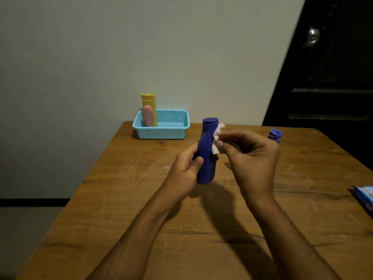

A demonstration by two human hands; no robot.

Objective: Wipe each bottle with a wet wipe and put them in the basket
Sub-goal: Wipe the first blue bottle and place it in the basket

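Two hands are busy above the wooden surface: my left hand grips the lower body of a dark blue plastic bottle, held upright, while my right hand pinches a small white wet wipe against its neck. The light blue perforated plastic basket at the far edge holds a yellow bottle and a pink bottle; another blue bottle stands behind my right hand.

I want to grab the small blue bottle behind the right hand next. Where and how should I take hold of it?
Probably grip the small blue bottle around its upper body, just under the cap, coming from above and the right. Only its top shows behind the right hand, so its lower part can't be judged.
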